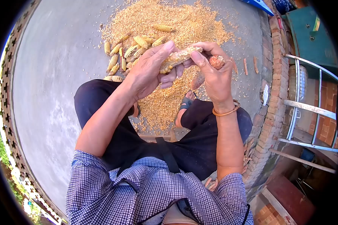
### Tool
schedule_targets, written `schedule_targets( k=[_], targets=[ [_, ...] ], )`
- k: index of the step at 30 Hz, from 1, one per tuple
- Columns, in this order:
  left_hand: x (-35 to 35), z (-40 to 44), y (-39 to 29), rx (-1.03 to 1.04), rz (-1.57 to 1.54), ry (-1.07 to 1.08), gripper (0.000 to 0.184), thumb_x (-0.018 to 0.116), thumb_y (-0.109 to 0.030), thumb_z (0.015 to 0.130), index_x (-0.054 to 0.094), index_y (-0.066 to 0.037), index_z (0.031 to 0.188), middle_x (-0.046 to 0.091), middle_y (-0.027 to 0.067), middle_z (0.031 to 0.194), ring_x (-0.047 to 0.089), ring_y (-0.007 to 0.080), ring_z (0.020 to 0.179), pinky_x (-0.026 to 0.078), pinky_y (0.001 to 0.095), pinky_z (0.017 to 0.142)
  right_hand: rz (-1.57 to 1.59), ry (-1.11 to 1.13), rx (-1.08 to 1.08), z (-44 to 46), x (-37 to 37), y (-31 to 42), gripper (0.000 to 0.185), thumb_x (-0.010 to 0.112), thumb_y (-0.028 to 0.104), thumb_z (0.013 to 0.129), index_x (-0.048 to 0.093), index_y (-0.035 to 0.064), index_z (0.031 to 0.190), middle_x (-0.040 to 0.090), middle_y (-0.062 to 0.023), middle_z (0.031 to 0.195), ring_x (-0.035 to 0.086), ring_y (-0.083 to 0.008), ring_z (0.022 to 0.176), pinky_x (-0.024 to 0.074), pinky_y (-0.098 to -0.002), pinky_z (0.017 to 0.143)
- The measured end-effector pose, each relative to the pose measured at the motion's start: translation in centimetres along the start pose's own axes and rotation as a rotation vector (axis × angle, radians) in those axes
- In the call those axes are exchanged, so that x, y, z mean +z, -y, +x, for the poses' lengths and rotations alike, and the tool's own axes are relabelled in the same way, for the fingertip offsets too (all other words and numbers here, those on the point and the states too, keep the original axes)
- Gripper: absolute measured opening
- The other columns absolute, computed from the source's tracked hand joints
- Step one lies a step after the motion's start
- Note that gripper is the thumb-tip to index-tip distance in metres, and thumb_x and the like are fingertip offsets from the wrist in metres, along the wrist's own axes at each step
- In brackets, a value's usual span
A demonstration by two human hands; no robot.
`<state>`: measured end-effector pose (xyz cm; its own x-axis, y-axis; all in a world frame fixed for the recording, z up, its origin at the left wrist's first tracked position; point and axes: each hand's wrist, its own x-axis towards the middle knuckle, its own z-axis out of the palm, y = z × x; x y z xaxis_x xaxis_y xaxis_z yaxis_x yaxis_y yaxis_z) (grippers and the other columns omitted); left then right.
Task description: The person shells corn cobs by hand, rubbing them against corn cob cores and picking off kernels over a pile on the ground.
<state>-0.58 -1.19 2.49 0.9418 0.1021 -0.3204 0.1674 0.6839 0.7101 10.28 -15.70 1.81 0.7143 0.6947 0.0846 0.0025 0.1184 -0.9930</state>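
A partly shelled corn cob (176,59) is held up between my two hands, with yellow kernels left mainly toward its lower left end. My left hand (150,69) is closed around that end, thumb along the top. My right hand (216,78) grips the paler far end with its thumb. Also in my right hand is a reddish bare cob (216,62), its end poking out past the fingers. Beneath my hands lie loose corn kernels (159,108), spread between my feet. Unshelled corn ears (141,41) are heaped just beyond my left hand.
A wide pile of kernels (169,20) covers the grey concrete floor (52,82) ahead. Several bare cobs (245,66) lie at the right, near a low brick edge (276,78). Past it are a metal ladder (310,108) and a green cabinet (311,37).
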Motion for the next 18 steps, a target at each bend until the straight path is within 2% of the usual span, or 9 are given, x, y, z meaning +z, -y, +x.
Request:
schedule_targets(
  k=[3, 6, 9, 15, 18],
  targets=[
    [-0.8, 0.4, 1.0, 0.143, 0.153, 0.039, 0.034, 0.052, -0.038, 0.101, 0.055, -0.004, 0.098, 0.052, 0.0038, 0.076, 0.041, 0.0045, 0.054, 0.028, 0.0180, 0.044, 0.075, -0.017, -0.113, 0.3, 0.2, -1.0, 0.017, 0.067, 0.011, 0.092, 0.065, -0.0005, 0.104, 0.069, -0.0074, 0.085, 0.068, -0.0102, 0.072, 0.0482, -0.0184, 0.046],
    [-1.0, 0.2, 1.0, 0.194, 0.213, 0.058, 0.033, 0.052, -0.037, 0.102, 0.055, -0.005, 0.095, 0.051, 0.0016, 0.073, 0.036, 0.0029, 0.051, 0.026, 0.0181, 0.044, 0.105, -0.044, -0.024, 0.0, 0.5, -0.5, 0.017, 0.067, 0.011, 0.092, 0.064, -0.0004, 0.103, 0.069, -0.0082, 0.086, 0.070, -0.0119, 0.074, 0.0441, -0.0171, 0.038],
    [-0.6, 0.1, 0.8, 0.146, 0.174, 0.003, 0.031, 0.052, -0.036, 0.102, 0.055, -0.006, 0.096, 0.048, 0.0004, 0.068, 0.034, 0.0023, 0.049, 0.025, 0.0183, 0.043, 0.021, -0.042, -0.017, -0.1, 0.4, 0.1, 0.016, 0.067, 0.011, 0.091, 0.064, -0.0002, 0.102, 0.069, -0.0081, 0.086, 0.071, -0.0133, 0.078, 0.0448, -0.0174, 0.039],
    [-0.9, 0.2, 0.6, 0.042, 0.098, -0.078, 0.029, 0.052, -0.035, 0.102, 0.054, -0.007, 0.096, 0.049, 0.0015, 0.066, 0.034, 0.0030, 0.048, 0.025, 0.0175, 0.043, 0.022, -0.064, -0.039, -0.6, 1.1, -0.1, 0.013, 0.069, 0.003, 0.089, 0.065, -0.0014, 0.100, 0.066, -0.0070, 0.089, 0.068, -0.0119, 0.077, 0.0518, -0.0207, 0.056],
    [-1.3, 0.3, 0.8, 0.006, 0.118, -0.137, 0.029, 0.048, -0.033, 0.104, 0.056, -0.005, 0.107, 0.048, 0.0017, 0.068, 0.032, 0.0033, 0.048, 0.022, 0.0173, 0.041, -0.056, -0.030, -0.149, -0.8, 1.4, -0.6, 0.013, 0.070, 0.000, 0.087, 0.065, -0.0012, 0.099, 0.065, -0.0074, 0.092, 0.066, -0.0117, 0.077, 0.0533, -0.0233, 0.066]
  ],
)
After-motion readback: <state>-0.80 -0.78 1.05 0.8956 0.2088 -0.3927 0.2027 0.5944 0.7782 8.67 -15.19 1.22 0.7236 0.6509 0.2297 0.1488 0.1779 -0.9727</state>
